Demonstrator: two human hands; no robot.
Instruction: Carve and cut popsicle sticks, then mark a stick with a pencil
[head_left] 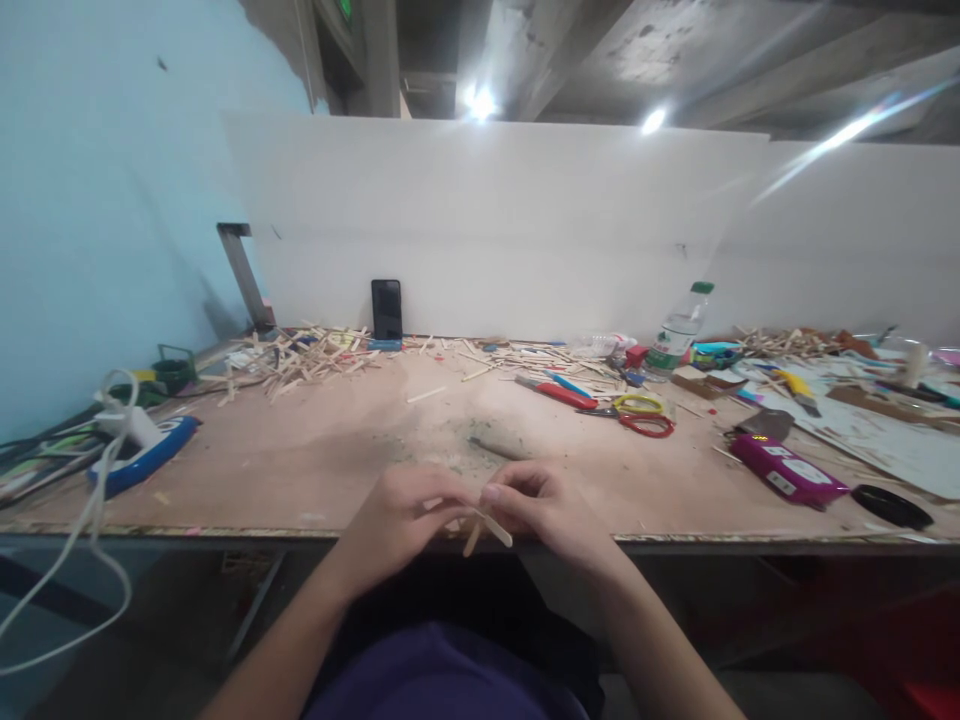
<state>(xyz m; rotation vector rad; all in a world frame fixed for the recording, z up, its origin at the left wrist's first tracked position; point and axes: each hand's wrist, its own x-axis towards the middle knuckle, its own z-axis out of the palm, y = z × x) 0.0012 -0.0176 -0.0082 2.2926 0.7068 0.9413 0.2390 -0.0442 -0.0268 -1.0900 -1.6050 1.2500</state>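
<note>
Close to the table's front edge, my left hand (420, 508) and my right hand (538, 500) meet, both with fingers pinched. Between them are pale wooden craft sticks (498, 530); two ends poke out below the fingertips, spread at an angle. Fingers hide how the sticks join at the top. Just beyond my hands, a slim grey-brown tool or stick (496, 448) lies on the table amid greenish crumbs.
Scissors (637, 412), a red-handled tool (559, 392) and a water bottle (675, 335) are to the right, with a purple packet (787, 470). A phone (387, 310) leans on the back board beside piled sticks (315, 355). A blue-white power strip (146, 455) lies left.
</note>
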